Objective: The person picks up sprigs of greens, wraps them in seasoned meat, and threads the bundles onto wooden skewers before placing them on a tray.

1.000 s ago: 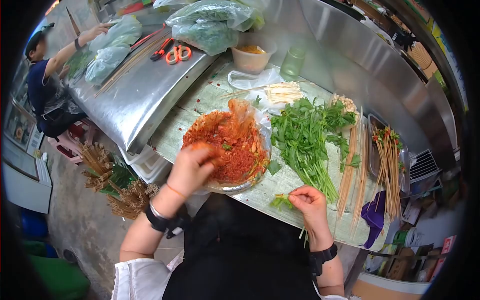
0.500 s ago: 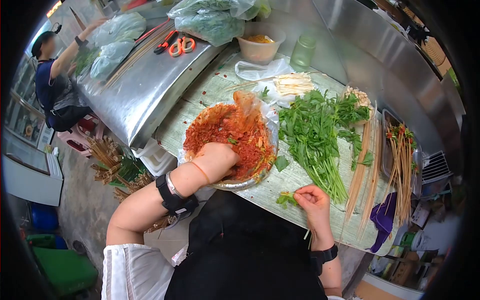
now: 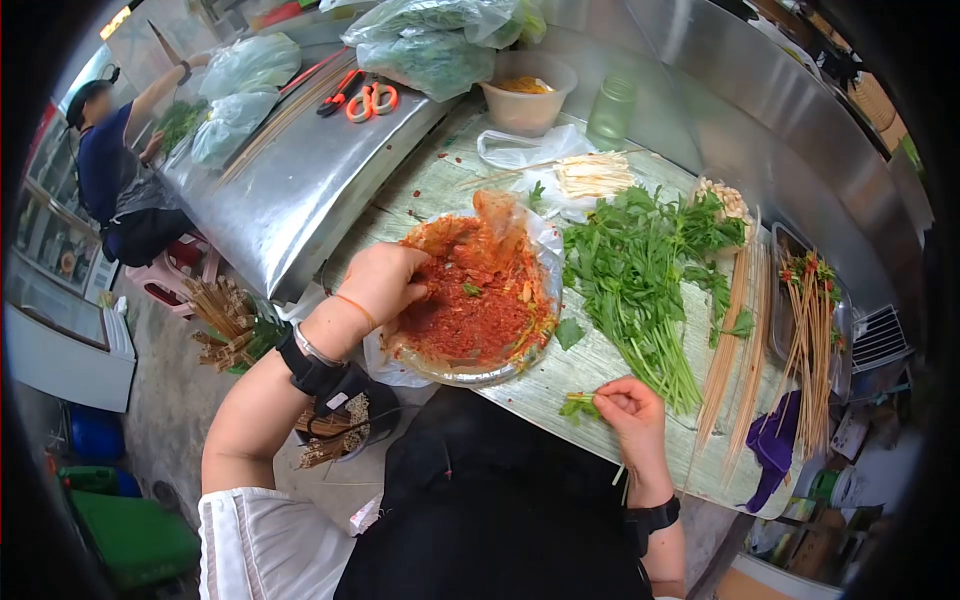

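Perhaps your left hand (image 3: 383, 283), fingers bent, hold unclear, drips red paste (image 3: 462, 325) outside the bowl (image 3: 484, 379) if lifted loaded, while your right hand (image 3: 637, 412) pinches a sprig (image 3: 577, 405) beside it.

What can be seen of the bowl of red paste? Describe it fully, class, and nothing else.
The bowl is round, with a shiny, silvery-looking front edge. It stands upright near the table's front edge. Clear, crumpled plastic rises at its far side, smeared red. Inside lies coarse red paste with green and pale bits. The left hand reaches over its left side. Its underside is hidden.
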